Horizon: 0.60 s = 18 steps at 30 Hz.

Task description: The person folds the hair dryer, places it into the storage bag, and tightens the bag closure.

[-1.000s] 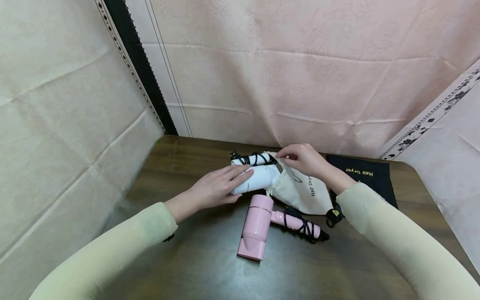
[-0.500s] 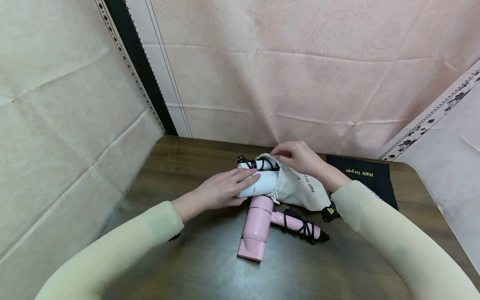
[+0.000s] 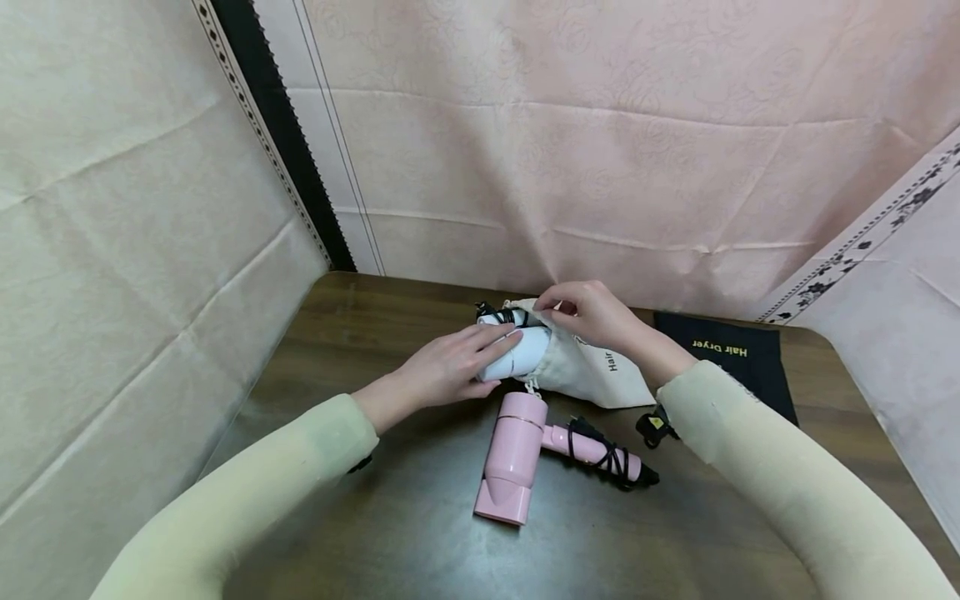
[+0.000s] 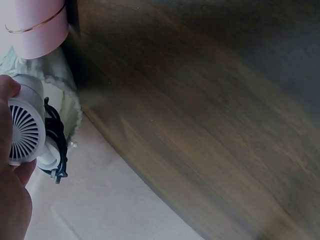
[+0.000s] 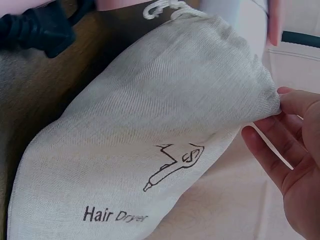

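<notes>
My left hand (image 3: 457,367) grips the white hair dryer (image 3: 528,350) round its barrel; in the left wrist view the dryer's slotted vent (image 4: 24,132) faces out. Its folded handle, wrapped in a black cord (image 4: 56,132), lies alongside. The dryer's front end is inside the mouth of a cream drawstring bag (image 3: 592,375) and hidden there. My right hand (image 3: 588,312) pinches the bag's rim between thumb and fingers, as the right wrist view shows. The bag (image 5: 150,120) carries a dryer drawing and the words "Hair Dryer".
A pink hair dryer (image 3: 513,454) lies in front of the bag, its handle wound with black cord. A black "Hair Dryer" bag (image 3: 738,358) lies flat at the back right. A pale cloth wall (image 3: 600,183) stands behind the wooden table (image 3: 360,350).
The bag's mouth has been drawn leftward over the white dryer, so less of the dryer shows. My left hand has moved a little right, my right hand a little left.
</notes>
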### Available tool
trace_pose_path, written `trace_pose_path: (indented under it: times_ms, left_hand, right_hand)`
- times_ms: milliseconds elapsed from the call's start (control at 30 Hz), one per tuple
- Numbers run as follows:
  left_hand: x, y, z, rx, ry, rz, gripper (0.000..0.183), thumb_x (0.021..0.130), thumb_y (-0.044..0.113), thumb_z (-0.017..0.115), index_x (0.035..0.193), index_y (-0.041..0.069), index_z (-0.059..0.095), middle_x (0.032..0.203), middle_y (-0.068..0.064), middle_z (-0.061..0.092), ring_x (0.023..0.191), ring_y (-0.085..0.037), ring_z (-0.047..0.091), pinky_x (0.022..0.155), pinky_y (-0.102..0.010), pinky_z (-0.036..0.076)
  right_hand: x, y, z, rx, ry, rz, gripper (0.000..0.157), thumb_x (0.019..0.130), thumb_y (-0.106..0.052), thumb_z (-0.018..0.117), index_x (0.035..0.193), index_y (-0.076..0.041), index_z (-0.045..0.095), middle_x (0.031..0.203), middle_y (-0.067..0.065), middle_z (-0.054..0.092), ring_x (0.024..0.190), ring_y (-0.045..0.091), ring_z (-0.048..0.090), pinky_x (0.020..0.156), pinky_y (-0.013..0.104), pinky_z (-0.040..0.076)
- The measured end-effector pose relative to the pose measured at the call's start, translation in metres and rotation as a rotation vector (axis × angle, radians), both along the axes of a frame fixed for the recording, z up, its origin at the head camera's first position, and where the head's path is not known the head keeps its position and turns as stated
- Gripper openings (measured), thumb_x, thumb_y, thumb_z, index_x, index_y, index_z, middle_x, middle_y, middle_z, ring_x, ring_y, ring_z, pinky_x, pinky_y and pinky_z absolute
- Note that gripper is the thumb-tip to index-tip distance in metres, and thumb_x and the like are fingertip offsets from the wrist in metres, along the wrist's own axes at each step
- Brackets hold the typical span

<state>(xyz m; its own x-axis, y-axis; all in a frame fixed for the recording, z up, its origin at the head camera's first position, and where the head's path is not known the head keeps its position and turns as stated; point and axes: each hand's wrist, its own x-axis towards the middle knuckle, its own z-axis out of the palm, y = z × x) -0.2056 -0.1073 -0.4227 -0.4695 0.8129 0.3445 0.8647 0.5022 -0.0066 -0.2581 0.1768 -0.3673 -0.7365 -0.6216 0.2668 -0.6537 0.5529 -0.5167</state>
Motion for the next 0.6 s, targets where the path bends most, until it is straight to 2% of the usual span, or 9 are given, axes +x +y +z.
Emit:
trace_pose_path:
  times_ms: [200, 367, 600]
  left_hand:
    - [0.001, 0.007, 0.000, -0.026, 0.019, -0.023, 0.076, 0.097, 0.029, 0.080, 0.160, 0.004, 0.046, 0.159, -0.016, 0.052, 0.140, -0.033, 0.056, 0.111, -0.043, 0.053]
    - [0.003, 0.014, -0.002, -0.090, 0.019, -0.029, 0.076, 0.099, 0.034, 0.078, 0.161, 0.006, 0.044, 0.160, -0.016, 0.051, 0.141, -0.032, 0.055, 0.112, -0.041, 0.052]
    - [0.002, 0.020, -0.005, -0.128, 0.112, -0.067, 0.075, 0.099, 0.037, 0.077, 0.160, 0.006, 0.047, 0.157, -0.016, 0.054, 0.139, -0.032, 0.056, 0.116, -0.038, 0.048]
  right_hand:
    - [-0.003, 0.000, 0.001, 0.004, 0.023, -0.036, 0.017, 0.100, 0.000, 0.070, 0.111, -0.007, 0.081, 0.102, 0.006, 0.079, 0.082, 0.020, 0.066, 0.074, 0.039, 0.056]
    - [-0.007, -0.003, 0.000, 0.001, 0.053, -0.014, 0.016, 0.100, -0.001, 0.069, 0.109, -0.007, 0.081, 0.100, 0.004, 0.079, 0.081, 0.018, 0.064, 0.075, 0.040, 0.056]
    - [-0.008, -0.011, -0.002, 0.002, 0.062, 0.005, 0.016, 0.099, 0.000, 0.070, 0.109, -0.006, 0.081, 0.100, 0.005, 0.079, 0.080, 0.017, 0.063, 0.075, 0.037, 0.055]
